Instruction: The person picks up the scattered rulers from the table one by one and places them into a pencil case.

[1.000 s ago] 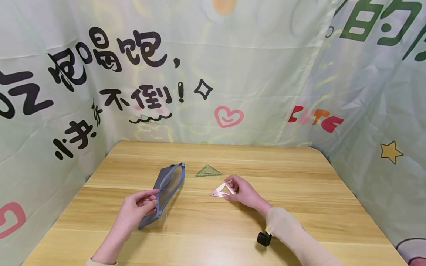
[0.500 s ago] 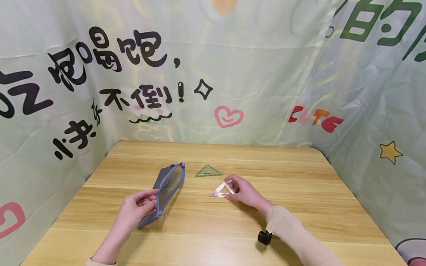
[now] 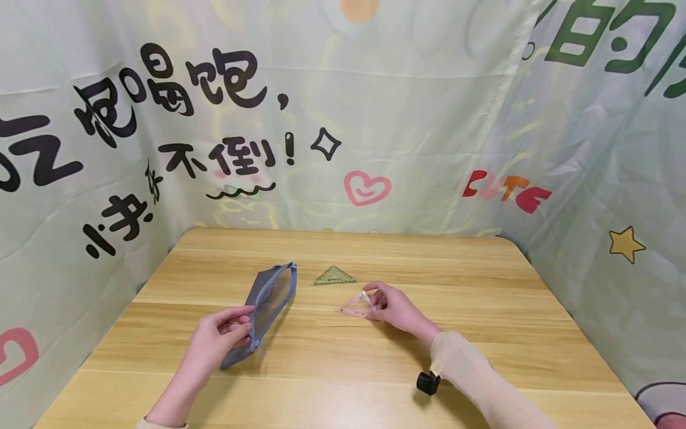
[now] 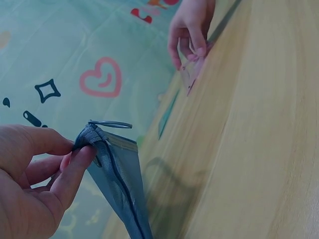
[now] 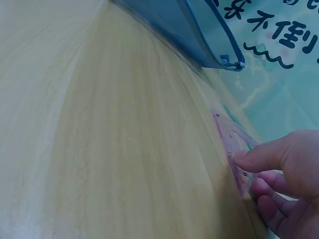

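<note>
My left hand (image 3: 217,339) pinches the near edge of a blue zippered pouch (image 3: 268,301), which stands tilted on the table with its mouth gaping to the right. A ring hangs at its zip end in the left wrist view. To the right, my right hand (image 3: 393,307) pinches a small pink transparent set square (image 3: 354,305) between thumb and fingers, close over the tabletop. Part of the set square is hidden behind the fingers. Beyond it a green transparent set square (image 3: 334,276) lies flat on the table, between the pouch and the right hand.
The wooden table (image 3: 429,262) has rounded far corners and meets a printed fabric curtain (image 3: 418,131) at the back and both sides. A small black device (image 3: 427,382) sits at the right sleeve (image 3: 471,369).
The pink set square has tilted slightly in my right hand, losing its bright glare. The left hand and the pouch stay nearly where they were, and the head view has shifted a little.
</note>
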{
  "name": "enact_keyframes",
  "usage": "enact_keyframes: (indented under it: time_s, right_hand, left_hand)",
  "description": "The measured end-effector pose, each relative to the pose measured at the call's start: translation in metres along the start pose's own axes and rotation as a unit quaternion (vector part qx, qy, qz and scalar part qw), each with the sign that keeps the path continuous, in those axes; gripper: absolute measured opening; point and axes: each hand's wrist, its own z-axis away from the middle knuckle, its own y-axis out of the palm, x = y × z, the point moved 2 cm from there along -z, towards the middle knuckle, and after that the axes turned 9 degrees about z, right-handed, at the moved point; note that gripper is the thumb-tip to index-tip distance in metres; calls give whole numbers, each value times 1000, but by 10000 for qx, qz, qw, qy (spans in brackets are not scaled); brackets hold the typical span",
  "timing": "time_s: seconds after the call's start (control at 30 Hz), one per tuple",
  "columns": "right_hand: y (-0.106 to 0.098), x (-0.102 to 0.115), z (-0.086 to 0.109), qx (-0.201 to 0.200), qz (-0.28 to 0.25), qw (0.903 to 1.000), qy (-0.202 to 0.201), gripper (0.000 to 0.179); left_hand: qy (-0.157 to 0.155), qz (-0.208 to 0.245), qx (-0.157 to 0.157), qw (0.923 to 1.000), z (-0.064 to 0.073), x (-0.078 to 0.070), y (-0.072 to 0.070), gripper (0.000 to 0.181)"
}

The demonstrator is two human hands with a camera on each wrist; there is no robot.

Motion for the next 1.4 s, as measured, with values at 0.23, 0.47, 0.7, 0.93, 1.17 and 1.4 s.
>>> enact_keyframes:
  time_s: [0.23,0.47,0.7,0.93,1.17,1.4]
  right_hand:
    - [-2,1,-1,60,-265,9992,300,48]
    - [-3,-1,-1,72,-203,9991,361,44]
    - [-3,-1,-1,44,-174,9992,345,39]
    - [-2,0,0,122,-550,9981,250,34]
    - [-1,-1,0,66,-700,9972,261,32]
    - [2,1,-1,19,-966,9951,205,34]
  left_hand:
    - [-48,-66,-41,10000,0,0,-1,41]
    - [-8,-61,-10,10000,0,0,-1,41]
    - [0,-48,0,10000,0,0,-1,40]
    - [10,-64,28,10000,1,0,-1,41]
    - [20,-47,30,10000,1,0,-2,40]
    - [-13,-54,-7,10000,0,0,-2,40]
